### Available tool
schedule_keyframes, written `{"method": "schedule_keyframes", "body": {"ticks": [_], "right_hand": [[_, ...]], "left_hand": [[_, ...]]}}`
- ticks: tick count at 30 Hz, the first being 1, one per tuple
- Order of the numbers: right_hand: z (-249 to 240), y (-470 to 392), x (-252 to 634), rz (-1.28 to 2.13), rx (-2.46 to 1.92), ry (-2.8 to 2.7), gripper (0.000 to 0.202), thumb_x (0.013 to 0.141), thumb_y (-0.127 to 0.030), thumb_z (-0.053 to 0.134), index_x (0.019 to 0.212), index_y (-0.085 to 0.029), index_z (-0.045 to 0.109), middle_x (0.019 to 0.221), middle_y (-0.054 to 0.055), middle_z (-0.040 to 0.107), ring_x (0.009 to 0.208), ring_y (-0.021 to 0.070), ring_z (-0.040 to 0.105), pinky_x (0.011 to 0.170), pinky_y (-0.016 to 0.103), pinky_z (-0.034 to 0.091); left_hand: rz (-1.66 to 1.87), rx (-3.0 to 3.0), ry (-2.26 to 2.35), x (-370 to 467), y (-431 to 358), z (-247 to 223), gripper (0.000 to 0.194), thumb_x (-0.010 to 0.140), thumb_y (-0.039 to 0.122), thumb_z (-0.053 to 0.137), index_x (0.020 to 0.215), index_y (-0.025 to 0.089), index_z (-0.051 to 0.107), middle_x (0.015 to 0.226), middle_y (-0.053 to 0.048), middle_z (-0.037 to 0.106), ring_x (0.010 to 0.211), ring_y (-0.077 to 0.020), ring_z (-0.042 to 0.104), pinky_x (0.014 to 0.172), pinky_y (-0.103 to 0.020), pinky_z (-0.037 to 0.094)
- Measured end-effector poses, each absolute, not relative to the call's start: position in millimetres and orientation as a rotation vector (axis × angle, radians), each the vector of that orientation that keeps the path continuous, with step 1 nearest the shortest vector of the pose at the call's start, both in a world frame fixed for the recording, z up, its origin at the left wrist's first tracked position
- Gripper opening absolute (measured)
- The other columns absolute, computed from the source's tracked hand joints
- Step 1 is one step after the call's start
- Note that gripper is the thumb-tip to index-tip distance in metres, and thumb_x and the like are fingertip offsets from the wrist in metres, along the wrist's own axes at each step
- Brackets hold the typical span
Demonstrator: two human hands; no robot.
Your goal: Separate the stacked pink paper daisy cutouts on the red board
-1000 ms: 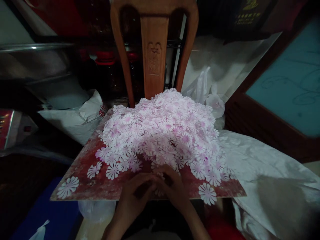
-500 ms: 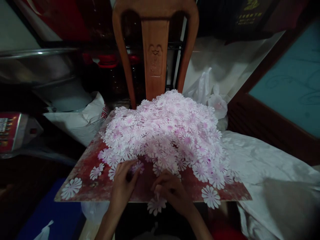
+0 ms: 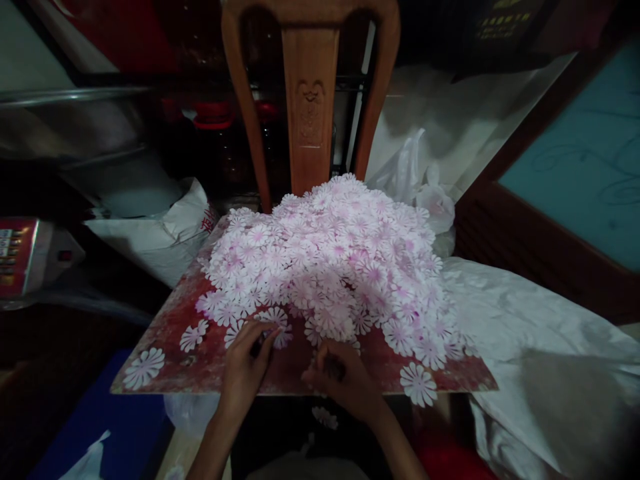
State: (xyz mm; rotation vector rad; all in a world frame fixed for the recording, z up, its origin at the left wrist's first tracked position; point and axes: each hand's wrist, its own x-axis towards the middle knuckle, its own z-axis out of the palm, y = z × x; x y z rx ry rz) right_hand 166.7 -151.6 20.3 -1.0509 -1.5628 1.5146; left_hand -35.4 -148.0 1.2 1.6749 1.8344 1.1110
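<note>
A heap of white and pale pink paper flowers (image 3: 330, 247) covers much of a worn red board (image 3: 165, 340). At the board's near side my left hand (image 3: 249, 353) pinches a pink-white flower (image 3: 283, 328) between thumb and fingers. My right hand (image 3: 345, 373) is curled at the near edge, its fingertips together; what they hold, if anything, is too dark to make out. Below the edge, a single flower (image 3: 325, 418) shows against the dark lap area. Loose flowers lie at the left corner (image 3: 144, 368) and at the right edge (image 3: 419, 384).
Behind the board rises a carved wooden chair back (image 3: 310, 107). A white sack (image 3: 175, 227) and a metal basin (image 3: 65, 127) are at the left. White cloth-like sacking (image 3: 500, 300) and knotted plastic bags (image 3: 435, 207) are at the right.
The flower by my right hand has dropped below the board's edge, and that hand's fingers have curled in. More of the flower at my left hand now shows.
</note>
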Motion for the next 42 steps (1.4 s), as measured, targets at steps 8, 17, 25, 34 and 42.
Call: {"method": "schedule_keyframes", "body": {"ticks": [8,17,25,34,42], "right_hand": [[14,-146,165,1.395,-1.009,-1.403,0.06,0.079,-0.03,0.062,0.132,-0.028,0.034,0.119,0.004,0.051,0.098,0.0114,0.052,0.087,0.024,0.043],[8,-143,163,1.261,-1.123,-1.446,0.022,0.08,-0.029,0.06,0.101,-0.022,0.061,0.088,0.001,0.062,0.08,0.0099,0.057,0.075,0.02,0.045],[16,-146,165,1.307,-0.927,-1.7,0.022,0.08,-0.027,0.06,0.063,-0.015,0.065,0.076,0.002,0.062,0.073,0.0091,0.057,0.067,0.02,0.041],[17,-147,163,1.404,-1.033,-1.581,0.017,0.082,-0.033,0.057,0.091,-0.019,0.061,0.087,0.002,0.059,0.082,0.0109,0.055,0.075,0.021,0.044],[9,-143,162,1.356,-1.103,-1.495,0.044,0.081,-0.034,0.058,0.122,-0.027,0.045,0.118,0.003,0.051,0.094,0.0117,0.054,0.088,0.025,0.044]], "left_hand": [[0.976,1.721,1.645,-8,-159,17,0.019,0.076,0.035,0.055,0.081,0.018,0.061,0.083,0.0,0.058,0.08,-0.0053,0.052,0.073,-0.015,0.042],[1.119,1.673,1.618,-7,-159,12,0.02,0.075,0.033,0.056,0.09,0.02,0.057,0.093,-0.001,0.058,0.091,-0.0076,0.052,0.083,-0.02,0.043],[1.124,1.57,2.281,1,-151,6,0.03,0.077,0.037,0.051,0.105,0.028,0.056,0.113,0.0,0.057,0.11,-0.0182,0.046,0.099,-0.041,0.032],[1.305,1.289,1.91,-6,-154,0,0.025,0.077,0.039,0.052,0.093,0.022,0.06,0.103,0.0,0.062,0.099,-0.0093,0.056,0.092,-0.023,0.045],[1.083,1.201,1.555,-2,-157,13,0.034,0.078,0.043,0.049,0.101,0.02,0.054,0.105,-0.002,0.061,0.098,-0.007,0.059,0.086,-0.015,0.048]]}}
